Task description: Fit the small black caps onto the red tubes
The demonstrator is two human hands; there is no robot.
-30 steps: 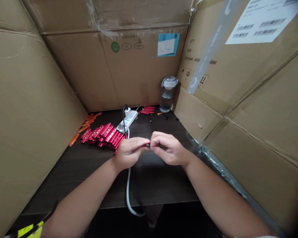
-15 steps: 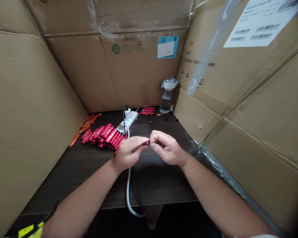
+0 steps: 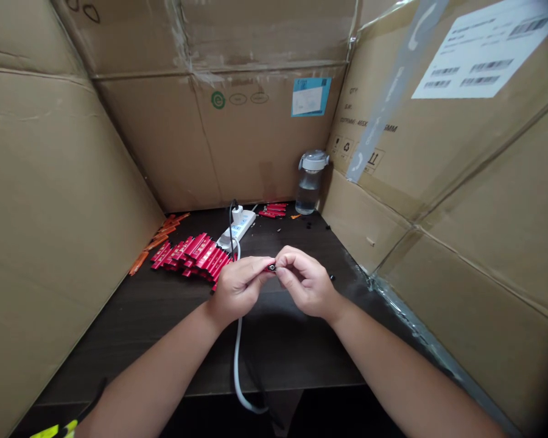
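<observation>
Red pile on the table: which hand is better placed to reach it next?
Left, probably: the left hand appears nearer the red pile, while the right hand is farther over. The left does hold a small red piece, though.

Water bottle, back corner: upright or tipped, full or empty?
Upright, partly full: water bottle stands on the table, lid on top, liquid reaching only partway up.

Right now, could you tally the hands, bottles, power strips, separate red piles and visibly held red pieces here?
Hands: 2 (left hand, right hand)
Bottle: 1
Power strip: 1
Red piles: 2 (large pile, small pile)
Held red piece: 1
Total: 7
</observation>
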